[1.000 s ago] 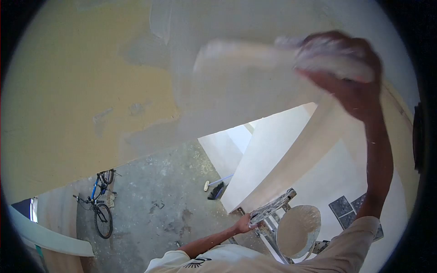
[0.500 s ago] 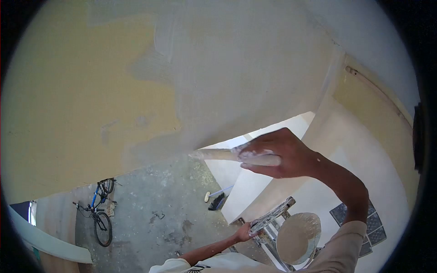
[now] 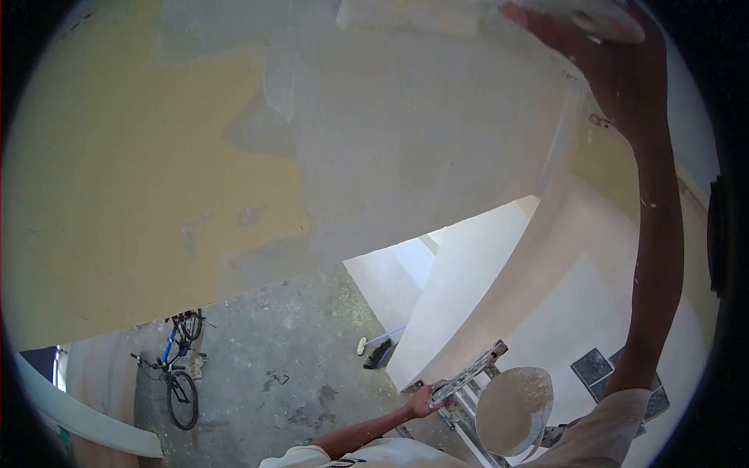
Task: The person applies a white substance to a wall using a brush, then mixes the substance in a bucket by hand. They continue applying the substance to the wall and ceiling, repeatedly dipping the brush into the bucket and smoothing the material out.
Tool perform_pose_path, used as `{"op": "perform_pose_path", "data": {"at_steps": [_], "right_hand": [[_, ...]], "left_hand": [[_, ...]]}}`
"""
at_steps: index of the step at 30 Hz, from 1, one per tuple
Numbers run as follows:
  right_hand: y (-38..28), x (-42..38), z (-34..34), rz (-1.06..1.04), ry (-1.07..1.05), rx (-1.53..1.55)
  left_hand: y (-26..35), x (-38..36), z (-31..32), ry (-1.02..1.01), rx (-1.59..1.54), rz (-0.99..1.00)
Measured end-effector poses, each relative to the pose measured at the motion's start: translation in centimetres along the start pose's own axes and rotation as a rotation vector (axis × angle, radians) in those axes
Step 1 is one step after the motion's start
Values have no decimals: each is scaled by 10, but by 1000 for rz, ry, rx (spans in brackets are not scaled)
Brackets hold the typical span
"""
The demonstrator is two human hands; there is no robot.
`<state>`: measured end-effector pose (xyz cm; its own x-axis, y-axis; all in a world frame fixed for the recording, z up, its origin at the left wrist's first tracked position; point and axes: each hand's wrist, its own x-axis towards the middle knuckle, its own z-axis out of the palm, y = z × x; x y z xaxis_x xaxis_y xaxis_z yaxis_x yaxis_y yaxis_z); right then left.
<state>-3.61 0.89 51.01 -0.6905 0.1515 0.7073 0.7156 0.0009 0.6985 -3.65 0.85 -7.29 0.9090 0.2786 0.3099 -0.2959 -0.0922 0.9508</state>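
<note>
While the right hand (image 3: 616,47) presses a plastering trowel (image 3: 421,15) high on the wall (image 3: 406,140), fingers wrapped round its handle.
Left hand (image 3: 421,403) grips a putty-caked hawk (image 3: 468,376) beside the putty bucket (image 3: 513,409).

A: How is the light?

B: Soft, even daylight. The wall (image 3: 234,156) is brightly lit, and no hard shadows or glare show.

A: Any distortion?

B: Strong fisheye: a black ring frames the round view, and straight edges bow near the rim.

A: Blur?

B: The raised right hand (image 3: 601,47) at the top edge is smeared. The bicycle (image 3: 175,366) below looks fairly sharp.
</note>
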Motion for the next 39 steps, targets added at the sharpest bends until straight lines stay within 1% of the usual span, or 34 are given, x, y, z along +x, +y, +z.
{"op": "perform_pose_path", "data": {"at_steps": [1,3,4,5,6,7,8,10,11,13,14,15,17,18,19,20,21,23,24,25,26,27,28,30,31,32,33,34,35,36,37,39], "right_hand": [[-9,7,-7,6,-2,-4],[-23,15,-18,588,1,395],[-8,10,-14,583,3,395],[19,-1,-3,304,107,406],[31,-9,9,22,212,414],[21,-13,20,14,219,423],[2,-17,32,112,237,328],[-27,-20,47,310,271,139],[-28,-13,42,306,281,150],[-30,3,29,-422,119,60],[-34,2,39,-428,168,-34],[-41,-2,49,-432,174,-32],[-60,-16,64,-306,144,78],[-74,-23,64,-303,88,110],[-93,-29,62,-301,29,144],[-108,-39,64,-333,10,141],[-123,-51,64,-366,-12,143],[-147,-69,55,-410,-117,254],[-153,-75,50,-443,-138,274],[-157,-80,45,-474,-161,292],[-158,-80,38,-454,-191,362],[-156,-79,33,-457,-191,358],[-153,-76,27,-372,-211,458],[-143,-62,16,-225,-263,620],[-134,-59,19,-166,-239,602],[-119,-44,21,-76,-293,639],[-101,-28,22,9,-348,519],[-81,-15,36,78,-134,678],[-58,9,29,-34,-267,601],[-42,26,34,-133,-208,460],[-46,36,30,-132,-206,456],[-61,59,24,38,8,105]], "left_hand": [[-1,-2,1,-26,-36,-73],[1,-4,2,-26,14,-79],[2,-1,1,-17,67,-73],[0,-1,1,-11,67,-70],[-3,-1,2,-13,2,-27],[-5,-2,2,-12,-61,18],[-6,-3,2,3,-57,23],[-6,-3,0,-31,-13,3],[-4,-1,-2,-18,-8,7],[6,-2,-2,-47,71,-91],[17,-3,-3,-52,32,-92],[11,-3,-2,-46,34,-88],[3,-2,2,41,90,41],[10,0,0,49,90,49],[19,-3,-2,39,112,0],[26,-5,-1,31,130,-50],[24,-7,0,42,117,-47],[15,-4,-3,-42,80,-43],[12,-4,-1,-2,87,13],[8,-4,0,-2,88,21],[7,-4,1,16,68,36],[5,-5,2,35,48,50],[4,-5,3,36,47,55],[3,-5,2,63,38,143],[2,-3,1,64,38,145],[0,-2,0,8,16,88],[-1,-3,0,-48,-7,28],[0,-5,1,-48,-9,23],[5,-5,2,-23,28,11],[7,-5,2,2,66,1],[4,-3,1,-1,70,2],[-3,-2,4,-5,24,-29]]}}
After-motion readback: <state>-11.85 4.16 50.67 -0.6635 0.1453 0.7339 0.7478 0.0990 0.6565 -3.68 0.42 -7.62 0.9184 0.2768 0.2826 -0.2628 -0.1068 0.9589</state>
